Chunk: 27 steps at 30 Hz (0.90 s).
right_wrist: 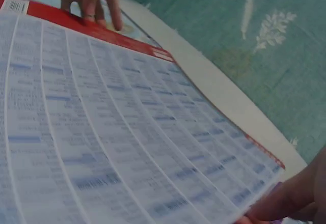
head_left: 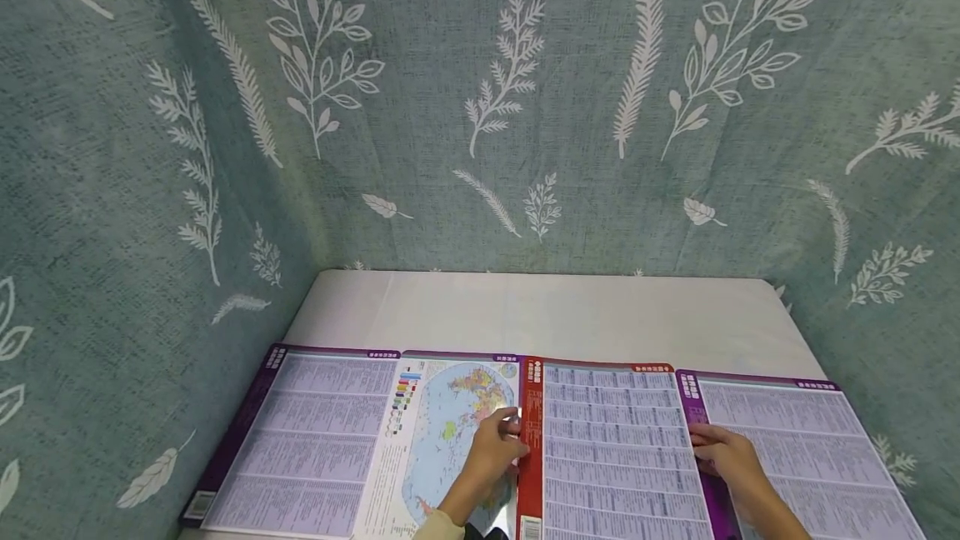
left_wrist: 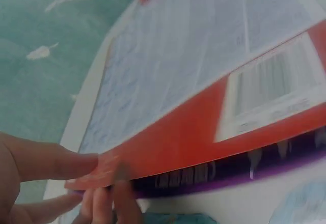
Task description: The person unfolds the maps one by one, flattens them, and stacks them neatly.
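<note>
Left wrist alone shows purple band (beneath sheet)

You can make out a barcode on the red-edged sheet, bottom centre of the head view; all lettering is too small to read.

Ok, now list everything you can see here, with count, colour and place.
Leaf-patterned fabric: one expanse, green and white, behind and at both sides
Table: one, white, under the sheets
Purple-edged text panels: two, pale with purple strips, far left and far right
World map panel: one, mostly blue, left of centre
Red-edged sheet: one, pale with red strip, right of centre
Barcode labels: two, white, on strips
Sleeve: one, cream, left wrist
Left hand, right hand: one each, bare, pinching the red-edged sheet's opposite edges
</note>
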{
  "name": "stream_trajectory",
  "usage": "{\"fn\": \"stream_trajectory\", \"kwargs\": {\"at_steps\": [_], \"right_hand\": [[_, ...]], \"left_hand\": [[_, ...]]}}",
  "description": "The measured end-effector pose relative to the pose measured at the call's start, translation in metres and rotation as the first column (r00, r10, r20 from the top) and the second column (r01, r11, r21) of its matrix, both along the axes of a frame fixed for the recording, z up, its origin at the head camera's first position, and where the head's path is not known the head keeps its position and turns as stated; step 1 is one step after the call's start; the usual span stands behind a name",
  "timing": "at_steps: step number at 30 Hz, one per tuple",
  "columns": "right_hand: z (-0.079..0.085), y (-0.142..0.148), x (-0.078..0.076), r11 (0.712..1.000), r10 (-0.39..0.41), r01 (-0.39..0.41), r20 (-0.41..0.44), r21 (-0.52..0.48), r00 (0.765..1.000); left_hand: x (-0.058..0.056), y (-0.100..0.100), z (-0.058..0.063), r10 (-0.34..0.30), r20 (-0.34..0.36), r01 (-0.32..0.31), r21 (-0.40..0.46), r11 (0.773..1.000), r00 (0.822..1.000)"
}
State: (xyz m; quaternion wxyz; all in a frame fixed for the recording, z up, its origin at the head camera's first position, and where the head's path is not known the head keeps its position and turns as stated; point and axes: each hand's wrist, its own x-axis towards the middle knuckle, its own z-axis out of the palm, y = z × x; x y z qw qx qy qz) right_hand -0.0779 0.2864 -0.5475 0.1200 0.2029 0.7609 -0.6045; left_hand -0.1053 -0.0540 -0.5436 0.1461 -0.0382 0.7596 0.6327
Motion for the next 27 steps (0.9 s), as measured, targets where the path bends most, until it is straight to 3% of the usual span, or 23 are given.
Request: {"fn": "stream_trajectory", "kwargs": {"at_steps": [7, 11, 15, 21, 27], "right_hand": [[0.001, 0.0, 0.003, 0.995, 0.011, -0.01, 0.007, -0.096, 1.0], [0.001, 0.001, 0.004, 0.991, 0.024, -0.025, -0.01, -0.129, 1.0], [0.0, 0.002, 0.005, 0.979, 0.069, -0.075, -0.036, -0.19, 0.997], [0.0, 0.013, 0.011, 0.934, 0.204, -0.213, -0.061, -0.287, 0.977], [-0.002, 0.023, 0.014, 0.898, 0.276, -0.272, -0.039, -0.345, 0.96]], "left_hand": [[0.0, -0.003, -0.002, -0.06, 0.005, 0.059, 0.087, 0.994, 0.998], [0.001, -0.005, 0.0, -0.108, 0.001, 0.108, 0.029, 0.994, 0.994], [0.004, -0.008, 0.003, -0.167, 0.041, 0.167, -0.013, 0.986, 0.985], [0.007, -0.013, 0.002, -0.235, 0.12, 0.226, 0.085, 0.97, 0.965], [0.005, -0.016, -0.006, -0.262, 0.104, 0.24, 0.18, 0.954, 0.96]]}}
